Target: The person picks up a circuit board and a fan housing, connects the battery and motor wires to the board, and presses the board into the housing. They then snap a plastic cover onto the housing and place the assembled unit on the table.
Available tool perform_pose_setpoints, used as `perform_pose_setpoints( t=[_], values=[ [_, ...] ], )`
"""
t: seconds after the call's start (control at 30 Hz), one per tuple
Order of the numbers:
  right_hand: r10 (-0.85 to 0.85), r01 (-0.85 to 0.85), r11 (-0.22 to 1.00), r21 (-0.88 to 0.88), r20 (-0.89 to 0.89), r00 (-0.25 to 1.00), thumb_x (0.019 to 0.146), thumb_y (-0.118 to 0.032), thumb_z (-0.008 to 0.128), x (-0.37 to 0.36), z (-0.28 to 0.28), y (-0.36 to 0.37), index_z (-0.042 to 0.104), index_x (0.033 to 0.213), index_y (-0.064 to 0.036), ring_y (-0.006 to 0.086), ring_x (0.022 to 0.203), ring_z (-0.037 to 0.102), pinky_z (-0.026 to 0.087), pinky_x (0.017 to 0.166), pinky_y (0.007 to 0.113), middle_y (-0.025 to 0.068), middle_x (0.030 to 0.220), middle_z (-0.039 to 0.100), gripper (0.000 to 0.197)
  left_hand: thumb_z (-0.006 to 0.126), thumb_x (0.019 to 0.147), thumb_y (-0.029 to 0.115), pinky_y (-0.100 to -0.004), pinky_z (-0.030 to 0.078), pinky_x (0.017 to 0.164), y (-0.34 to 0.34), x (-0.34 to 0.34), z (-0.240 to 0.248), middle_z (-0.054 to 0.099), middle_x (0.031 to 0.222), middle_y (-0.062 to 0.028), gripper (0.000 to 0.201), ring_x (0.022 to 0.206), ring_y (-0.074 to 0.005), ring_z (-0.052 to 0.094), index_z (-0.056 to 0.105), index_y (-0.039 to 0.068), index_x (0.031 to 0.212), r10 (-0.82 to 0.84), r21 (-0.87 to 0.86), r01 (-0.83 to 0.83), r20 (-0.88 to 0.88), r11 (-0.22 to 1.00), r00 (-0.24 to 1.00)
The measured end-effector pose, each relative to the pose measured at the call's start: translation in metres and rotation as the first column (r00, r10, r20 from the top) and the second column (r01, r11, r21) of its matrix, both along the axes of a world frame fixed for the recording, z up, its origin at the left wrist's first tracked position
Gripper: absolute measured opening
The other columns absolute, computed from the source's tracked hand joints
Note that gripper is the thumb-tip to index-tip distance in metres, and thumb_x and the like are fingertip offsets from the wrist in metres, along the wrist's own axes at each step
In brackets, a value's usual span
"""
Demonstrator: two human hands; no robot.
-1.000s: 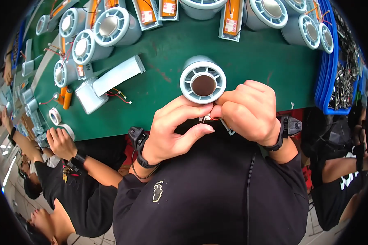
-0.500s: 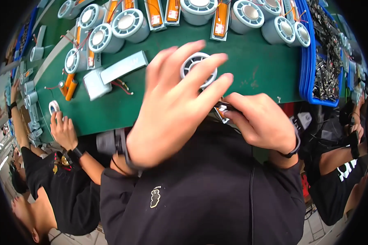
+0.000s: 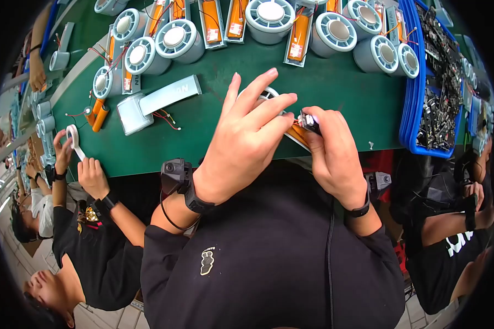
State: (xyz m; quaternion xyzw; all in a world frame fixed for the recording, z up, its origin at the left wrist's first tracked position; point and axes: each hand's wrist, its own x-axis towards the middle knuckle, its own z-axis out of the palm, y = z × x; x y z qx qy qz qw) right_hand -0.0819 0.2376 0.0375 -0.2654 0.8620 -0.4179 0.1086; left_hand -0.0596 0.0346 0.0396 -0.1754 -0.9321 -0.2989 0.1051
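My right hand (image 3: 337,156) pinches a small black circuit module (image 3: 311,124) between thumb and fingers; metal connectors and a small bright spot show on it. Below the module, an orange battery pack (image 3: 298,135) lies in a pale-blue housing with a round ribbed end (image 3: 266,92). Over that housing is my left hand (image 3: 244,140), its fingers stretched and spread, the lowest fingertip close to the module and the wires beside it. The left thumb is hidden, and whether the palm rests on the housing cannot be made out.
Several pale-blue round-ended units (image 3: 174,41) with orange batteries line the far side. A closed pale-blue unit (image 3: 169,91) lies left, near loose orange cells (image 3: 97,115). Blue stacked trays (image 3: 411,123) hold black modules at right. A co-worker's hands (image 3: 93,178) handle white tape (image 3: 72,137).
My right hand has turned more upright and raised the module into clearer view. My left hand's fingers have drawn slightly toward it. The co-worker at left now stretches tape off the roll with two hands.
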Motion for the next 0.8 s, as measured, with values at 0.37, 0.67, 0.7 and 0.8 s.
perform_pose_setpoints(
  t=[0.37, 0.67, 0.7, 0.8],
  values=[
    [-0.006, 0.005, 0.999, -0.039, -0.025, 1.0, 0.084, 0.008, 0.066, -0.003, -0.011, 0.011, 0.062, 0.13, -0.0004, 0.0343, 0.103, 0.059, 0.049, 0.093, 0.042, 0.0174, 0.114, 0.063, 0.047, 0.071, 0.081, 0.008, -0.0633, 0.05, 0.101, 0.014, 0.014, 0.033, 0.066, 0.131, -0.0069, 0.015, 0.135, -0.0394, 0.053, 0.074, 0.001, 0.094, -0.013, -0.45, 0.051, 0.087, 0.892, 0.996],
    [0.019, -0.024, 1.0, -0.019, -0.239, 0.971, 0.074, 0.0, 0.082, -0.015, -0.005, 0.016, 0.071, 0.116, -0.0004, 0.0291, 0.093, 0.062, 0.051, 0.079, 0.037, 0.011, 0.104, 0.068, 0.043, 0.071, 0.076, 0.009, -0.0602, 0.055, 0.098, 0.0, 0.007, 0.006, 0.069, 0.126, -0.0066, 0.019, 0.129, -0.0426, 0.058, 0.076, 0.004, 0.094, -0.058, -0.287, 0.019, -0.131, 0.958, 0.99],
    [0.013, -0.027, 0.997, -0.069, -0.192, 0.981, 0.074, -0.001, 0.083, -0.015, -0.01, 0.016, 0.071, 0.115, -0.0008, 0.028, 0.091, 0.062, 0.051, 0.077, 0.036, 0.0101, 0.103, 0.068, 0.043, 0.071, 0.076, 0.009, -0.0602, 0.055, 0.098, -0.003, 0.008, 0.001, 0.069, 0.126, -0.0066, 0.019, 0.129, -0.0426, 0.058, 0.076, 0.004, 0.094, -0.062, -0.29, 0.019, -0.141, 0.957, 0.988],
    [0.017, -0.033, 0.995, -0.094, -0.171, 0.985, 0.074, -0.002, 0.084, -0.014, -0.008, 0.008, 0.073, 0.114, -0.0021, 0.0265, 0.089, 0.061, 0.05, 0.074, 0.036, 0.0091, 0.1, 0.067, 0.042, 0.072, 0.074, 0.009, -0.0583, 0.058, 0.095, -0.01, 0.015, -0.014, 0.072, 0.122, -0.0062, 0.018, 0.124, -0.0431, 0.063, 0.077, 0.006, 0.091, -0.031, -0.064, 0.014, -0.27, 0.998, 0.962]
  ],
)
